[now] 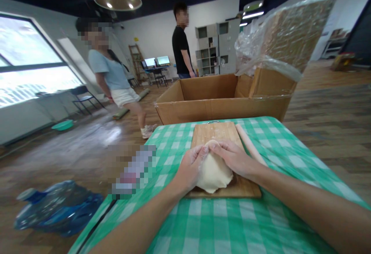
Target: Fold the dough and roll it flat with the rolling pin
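Observation:
A pale sheet of dough (pixel 215 171) hangs between my two hands above the wooden cutting board (pixel 214 131). My left hand (pixel 192 164) is closed on its upper left edge, thumb on top. With thumb and fingers pinched, my right hand (pixel 232 155) grips the upper right edge close to the left thumb. The dough's uneven lower edge droops toward the near part of the board; whether it touches the wood I cannot tell. White flour marks the far part of the board. A rolling pin (pixel 249 144) lies along the board's right side, partly behind my right forearm.
A green checked cloth (pixel 185 229) covers the table. At its left edge lies a blurred-out device (pixel 133 171) with a black cable. A large cardboard box (pixel 208 109) stands beyond the table, and a blue water bottle (pixel 60 207) lies on the floor. Two people stand farther back.

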The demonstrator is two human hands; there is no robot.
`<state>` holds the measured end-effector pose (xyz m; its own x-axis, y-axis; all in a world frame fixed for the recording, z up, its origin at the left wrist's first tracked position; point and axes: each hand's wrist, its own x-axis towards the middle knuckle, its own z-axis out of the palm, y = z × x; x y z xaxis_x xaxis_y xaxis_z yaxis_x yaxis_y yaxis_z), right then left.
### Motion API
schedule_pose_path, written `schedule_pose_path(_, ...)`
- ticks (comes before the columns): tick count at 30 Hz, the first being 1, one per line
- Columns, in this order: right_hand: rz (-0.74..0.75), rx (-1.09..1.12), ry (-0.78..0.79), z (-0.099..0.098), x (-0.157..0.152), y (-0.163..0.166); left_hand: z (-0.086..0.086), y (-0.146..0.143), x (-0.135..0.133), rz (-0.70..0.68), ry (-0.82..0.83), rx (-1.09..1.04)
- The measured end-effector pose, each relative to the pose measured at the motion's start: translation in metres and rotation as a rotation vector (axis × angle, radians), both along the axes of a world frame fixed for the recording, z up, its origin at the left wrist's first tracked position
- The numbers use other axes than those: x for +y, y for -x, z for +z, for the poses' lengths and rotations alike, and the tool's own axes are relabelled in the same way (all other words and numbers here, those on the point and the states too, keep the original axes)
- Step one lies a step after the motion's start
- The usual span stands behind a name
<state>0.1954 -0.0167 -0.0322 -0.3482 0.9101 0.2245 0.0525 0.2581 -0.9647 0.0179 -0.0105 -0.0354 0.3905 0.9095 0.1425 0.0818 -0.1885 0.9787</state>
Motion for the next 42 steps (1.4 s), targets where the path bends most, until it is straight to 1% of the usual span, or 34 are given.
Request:
schedule_pose_path(2, -0.040, -0.022, -0.013, 0.001, 0.000, 0.000, -0.002, 0.000, -0.001, -0.002, -0.045, 0.042)
schedule_pose_path(5, -0.117, -0.150, -0.111, 0.003, 0.001, 0.000, -0.003, -0.001, -0.003, 0.001, -0.090, 0.069)
schedule_pose_path(7, -0.160, -0.193, -0.169, 0.002, 0.002, 0.001, -0.002, -0.002, -0.003, 0.006, -0.079, 0.063)
schedule_pose_path(9, -0.172, -0.154, -0.171, 0.000, 0.001, 0.002, -0.002, -0.003, -0.003, 0.024, -0.056, 0.053)
schedule_pose_path(11, -0.114, -0.074, -0.105, -0.003, 0.000, 0.004, -0.002, -0.003, -0.002, 0.056, -0.052, 0.059)
schedule_pose_path(13, -0.015, -0.029, 0.010, -0.005, -0.001, 0.004, -0.003, -0.003, -0.001, 0.090, -0.056, 0.072)
schedule_pose_path(16, 0.073, -0.048, 0.163, -0.004, -0.002, 0.001, -0.005, -0.001, 0.001, 0.111, -0.044, 0.104)
schedule_pose_path(18, 0.106, -0.057, 0.211, -0.001, -0.002, -0.002, -0.005, 0.001, 0.002, 0.083, -0.023, 0.135)
schedule_pose_path(21, 0.148, -0.080, 0.238, 0.003, 0.000, -0.007, -0.002, 0.003, 0.003, -0.017, 0.020, 0.125)
schedule_pose_path(24, 0.159, -0.111, 0.201, 0.005, 0.001, -0.009, 0.000, 0.003, 0.003, -0.043, 0.049, 0.074)
schedule_pose_path(26, 0.160, -0.132, 0.167, 0.006, 0.000, -0.008, -0.001, 0.003, 0.003, -0.016, 0.032, 0.075)
schedule_pose_path(29, 0.160, -0.161, 0.137, 0.007, -0.003, -0.006, -0.005, 0.002, 0.003, 0.034, -0.035, 0.108)
schedule_pose_path(35, 0.180, -0.078, 0.140, 0.005, -0.002, -0.005, -0.005, 0.002, 0.003, 0.106, -0.093, 0.105)
schedule_pose_path(39, 0.062, -0.126, 0.055, 0.005, 0.002, -0.005, -0.005, 0.003, 0.004, 0.111, -0.079, 0.097)
schedule_pose_path(42, -0.011, -0.167, 0.009, 0.006, 0.003, -0.004, -0.005, 0.002, 0.004, 0.043, -0.052, 0.052)
